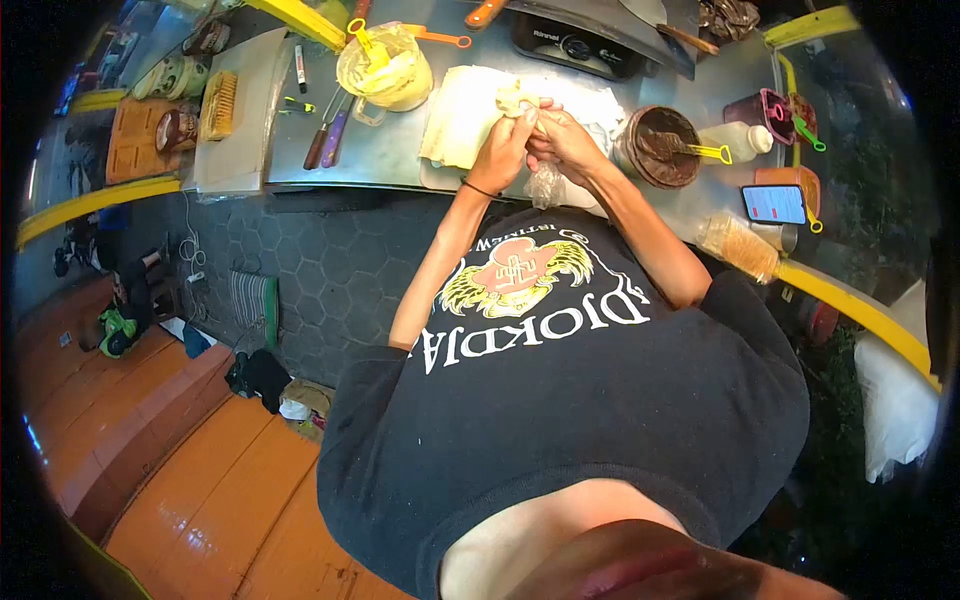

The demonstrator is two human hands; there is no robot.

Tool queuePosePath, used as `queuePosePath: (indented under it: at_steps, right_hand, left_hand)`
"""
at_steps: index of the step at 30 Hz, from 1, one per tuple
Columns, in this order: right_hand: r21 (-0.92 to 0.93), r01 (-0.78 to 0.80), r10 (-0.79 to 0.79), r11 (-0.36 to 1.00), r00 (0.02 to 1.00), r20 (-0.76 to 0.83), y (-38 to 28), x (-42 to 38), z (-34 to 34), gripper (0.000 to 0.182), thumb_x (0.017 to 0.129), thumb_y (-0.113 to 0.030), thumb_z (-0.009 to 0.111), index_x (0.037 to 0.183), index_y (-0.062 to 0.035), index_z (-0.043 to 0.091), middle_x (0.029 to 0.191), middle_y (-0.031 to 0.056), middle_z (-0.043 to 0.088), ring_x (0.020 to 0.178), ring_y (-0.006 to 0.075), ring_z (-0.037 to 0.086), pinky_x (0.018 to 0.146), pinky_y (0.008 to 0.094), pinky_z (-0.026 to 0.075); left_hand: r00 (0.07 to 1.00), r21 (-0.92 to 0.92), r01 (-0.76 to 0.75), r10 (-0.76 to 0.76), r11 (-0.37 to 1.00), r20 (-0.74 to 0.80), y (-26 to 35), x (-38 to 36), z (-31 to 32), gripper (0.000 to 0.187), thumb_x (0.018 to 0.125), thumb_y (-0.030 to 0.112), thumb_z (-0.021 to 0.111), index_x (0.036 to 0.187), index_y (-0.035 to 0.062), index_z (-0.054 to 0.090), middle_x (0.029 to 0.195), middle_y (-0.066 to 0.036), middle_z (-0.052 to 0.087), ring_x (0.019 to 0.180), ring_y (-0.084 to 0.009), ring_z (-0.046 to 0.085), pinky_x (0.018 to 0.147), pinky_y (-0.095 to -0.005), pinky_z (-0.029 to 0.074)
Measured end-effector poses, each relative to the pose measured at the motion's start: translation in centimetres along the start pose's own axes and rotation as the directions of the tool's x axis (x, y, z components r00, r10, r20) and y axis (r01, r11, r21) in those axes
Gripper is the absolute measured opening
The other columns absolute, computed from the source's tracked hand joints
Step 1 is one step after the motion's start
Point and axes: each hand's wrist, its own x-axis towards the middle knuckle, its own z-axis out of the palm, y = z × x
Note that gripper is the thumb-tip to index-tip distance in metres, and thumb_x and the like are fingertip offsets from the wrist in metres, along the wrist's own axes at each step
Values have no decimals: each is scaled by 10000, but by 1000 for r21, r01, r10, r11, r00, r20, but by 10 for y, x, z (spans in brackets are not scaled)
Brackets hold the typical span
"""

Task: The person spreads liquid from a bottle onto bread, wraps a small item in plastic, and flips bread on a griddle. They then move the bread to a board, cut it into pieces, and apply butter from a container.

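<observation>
My left hand (503,150) and my right hand (566,142) meet over the worktop, fingers closed together around a clear plastic bag (545,187). Its crumpled, see-through end hangs below my hands. A pale yellow lump (514,97) shows just above my fingertips; I cannot tell whether it is inside the bag. Behind and beneath the hands lies a cream-coloured cloth or paper sheet (455,125). To the right of my right hand stands a tub of dark brown spread (660,135) with a yellow-handled tool in it.
A jug of pale yellow batter (405,85) stands at the left, with purple- and brown-handled tools beside it. At the back sits a Rinnai stove (575,45). A white bottle (740,140), a phone (773,204) and a bread pack (738,246) are at the right. Yellow frame bars (860,320) edge the stall.
</observation>
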Motion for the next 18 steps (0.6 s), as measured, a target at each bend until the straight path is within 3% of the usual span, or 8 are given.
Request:
queuePosePath:
  at_steps: [3,5,7,9,12,13,15,18]
  right_hand:
    - [91,-34,22,995,991,133,2,9,-8,427,1026,-393,378,685,-138,416,561,-45,334,446,85,309,475,304,470]
    - [64,-54,47,997,993,107,0,16,-1,440,1020,-410,380,673,-140,388,554,-37,321,439,101,304,475,310,471]
    - [65,-109,102,992,990,100,-14,17,12,434,1021,-404,375,706,-116,449,553,-22,360,435,124,346,490,316,480]
    - [-113,-83,95,990,990,100,-16,23,13,447,1018,-416,378,771,-72,521,593,18,469,479,140,452,522,311,492]
    - [-401,103,-54,910,990,132,-22,32,24,393,1008,-351,451,844,-13,563,660,57,565,546,148,545,553,293,491]
    - [-488,198,-122,850,976,183,-20,33,29,359,1004,-319,475,850,-6,563,669,57,576,557,147,558,557,287,486]
    - [-556,220,-120,802,970,211,-19,44,38,309,1001,-255,484,866,9,567,642,64,571,560,152,561,569,290,482]
    - [-841,273,-162,467,962,222,-35,47,69,299,988,-203,453,853,44,553,671,168,615,617,236,617,608,361,492]
  left_hand:
    - [981,19,188,-187,982,-58,-13,2,-14,478,1022,335,407,994,-95,616,779,-148,668,577,-185,654,446,-267,507]
    - [997,60,48,-45,997,-61,-14,0,-22,514,1024,342,397,884,-96,626,664,-132,652,510,-193,640,424,-273,510]
    - [978,-19,148,-149,989,-145,-3,-2,-25,401,1015,264,426,942,-82,616,693,-133,645,550,-219,640,459,-307,503]
    - [902,713,-244,424,657,-82,-29,-1,-44,258,977,164,464,1006,-49,607,706,-140,609,600,-274,618,502,-370,477]
    - [816,950,-249,569,190,100,-10,-8,-60,216,963,160,479,940,-4,618,727,-168,601,655,-341,599,542,-439,444]
    - [809,954,-242,580,177,97,-1,-11,-63,216,963,160,479,940,-4,618,727,-168,601,655,-341,599,542,-439,444]
    - [943,703,-30,254,710,-216,15,-19,-73,348,987,244,471,849,-29,637,742,-197,629,707,-372,612,551,-433,444]
    - [940,443,-47,189,895,-283,8,-24,-93,462,1001,328,458,828,-56,649,743,-170,658,749,-277,650,636,-368,481]
